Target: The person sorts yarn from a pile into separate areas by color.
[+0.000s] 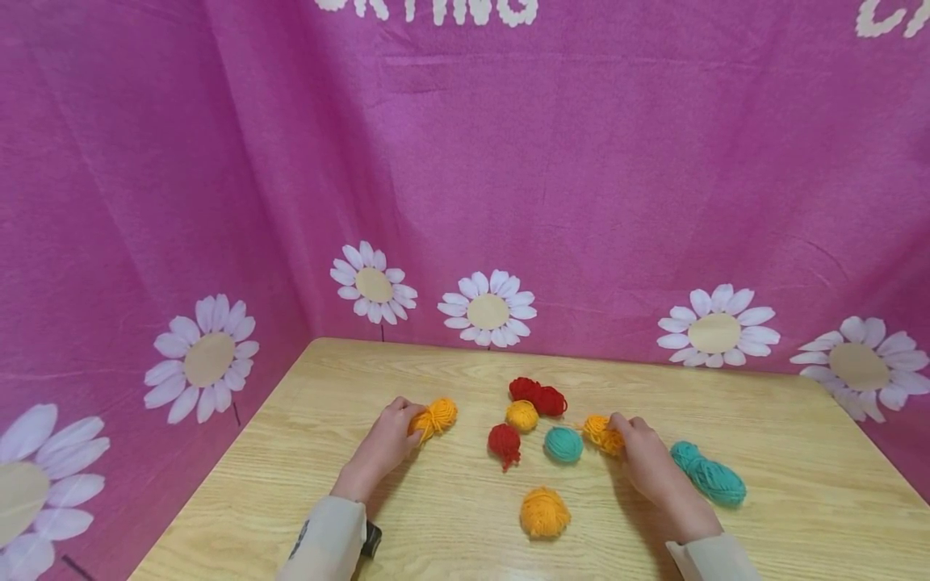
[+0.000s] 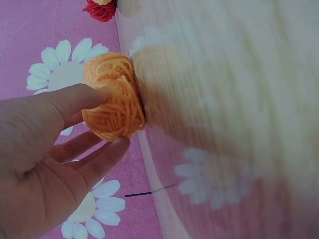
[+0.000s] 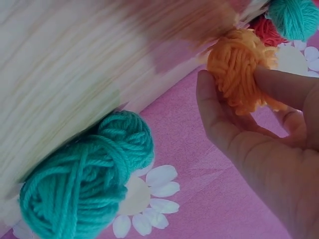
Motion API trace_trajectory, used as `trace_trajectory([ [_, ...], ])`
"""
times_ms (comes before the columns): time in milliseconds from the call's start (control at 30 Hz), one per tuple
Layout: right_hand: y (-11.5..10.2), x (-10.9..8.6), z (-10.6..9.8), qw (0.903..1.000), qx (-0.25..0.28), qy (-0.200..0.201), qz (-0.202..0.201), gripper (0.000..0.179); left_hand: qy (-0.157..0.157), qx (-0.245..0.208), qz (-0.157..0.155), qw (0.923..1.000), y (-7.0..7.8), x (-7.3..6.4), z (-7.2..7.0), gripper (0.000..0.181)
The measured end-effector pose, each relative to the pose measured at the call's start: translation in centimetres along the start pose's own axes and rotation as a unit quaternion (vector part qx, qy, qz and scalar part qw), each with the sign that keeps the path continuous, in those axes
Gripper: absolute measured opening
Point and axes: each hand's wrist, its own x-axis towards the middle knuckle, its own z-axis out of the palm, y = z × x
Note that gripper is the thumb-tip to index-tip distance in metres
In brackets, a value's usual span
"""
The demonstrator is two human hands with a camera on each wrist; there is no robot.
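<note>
At the left of the table, my left hand [image 1: 392, 432] pinches an orange skein of yarn [image 1: 438, 416] between thumb and fingers; the left wrist view shows the orange skein [image 2: 117, 107] touching the tabletop. On the right, my right hand [image 1: 645, 453] grips a smaller orange yarn bundle [image 1: 600, 434], its loose strands [image 3: 239, 69] between thumb and fingers in the right wrist view. Just left of that bundle lies a teal yarn ball [image 1: 563, 445]. A teal skein [image 1: 718, 479] rests to the right of my right hand.
Between the hands lie a red skein [image 1: 538, 397], a yellow yarn ball [image 1: 521, 415] and a red yarn ball [image 1: 504, 445] with a loose tail. Nearer the front sits an orange yarn ball [image 1: 544, 513]. Pink cloth [image 1: 581, 186] with daisies hangs behind the wooden table [image 1: 436, 516].
</note>
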Motion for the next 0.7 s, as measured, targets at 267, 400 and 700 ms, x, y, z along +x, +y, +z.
trace_trajectory([
  [267,-0.07,-0.20,-0.37,0.9990,0.018,0.037,0.017,0.035,0.003,-0.005,0.003,1.0000,-0.08,-0.07,-0.01,0.033],
  [400,-0.04,-0.30,-0.36,0.9984,0.021,0.051,0.008,0.036,0.000,-0.007,0.000,1.0000,-0.08,-0.09,-0.05,0.033],
  [700,-0.16,-0.39,-0.55,0.9970,0.025,0.073,0.005,0.031,0.000,-0.009,0.000,1.0000,-0.10,-0.13,-0.04,0.033],
])
